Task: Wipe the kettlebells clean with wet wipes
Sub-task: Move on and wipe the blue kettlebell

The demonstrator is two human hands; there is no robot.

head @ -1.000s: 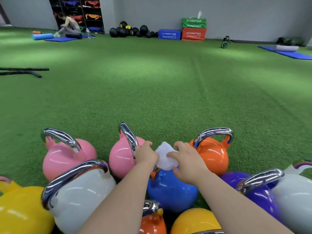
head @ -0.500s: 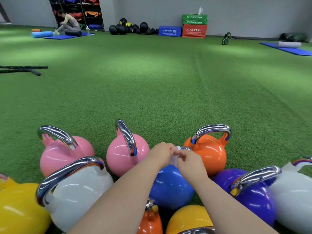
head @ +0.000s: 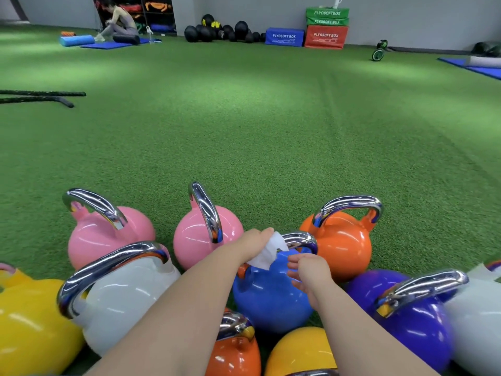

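Note:
A blue kettlebell [head: 268, 297] with a chrome handle [head: 301, 238] stands on the turf in the middle of a cluster of coloured kettlebells. My left hand [head: 252, 241] grips a white wet wipe [head: 267, 253] against the left end of that handle. My right hand [head: 309, 275] hovers just over the blue ball's right shoulder, fingers loosely spread, holding nothing. Around it stand two pink kettlebells [head: 200, 234], an orange one [head: 341, 248], a purple one [head: 417, 316], white ones [head: 122, 299] and yellow ones [head: 29, 324].
Green turf [head: 257, 137] stretches ahead. Black battle ropes [head: 40, 97] lie at the left. Far back are black medicine balls [head: 217, 31], stacked plyo boxes [head: 325, 28], blue mats and a person sitting on one [head: 119, 23].
The two hands were together on the wipe above the blue kettlebell. Now my right hand has let go and dropped lower right, while my left hand keeps the wipe on the handle.

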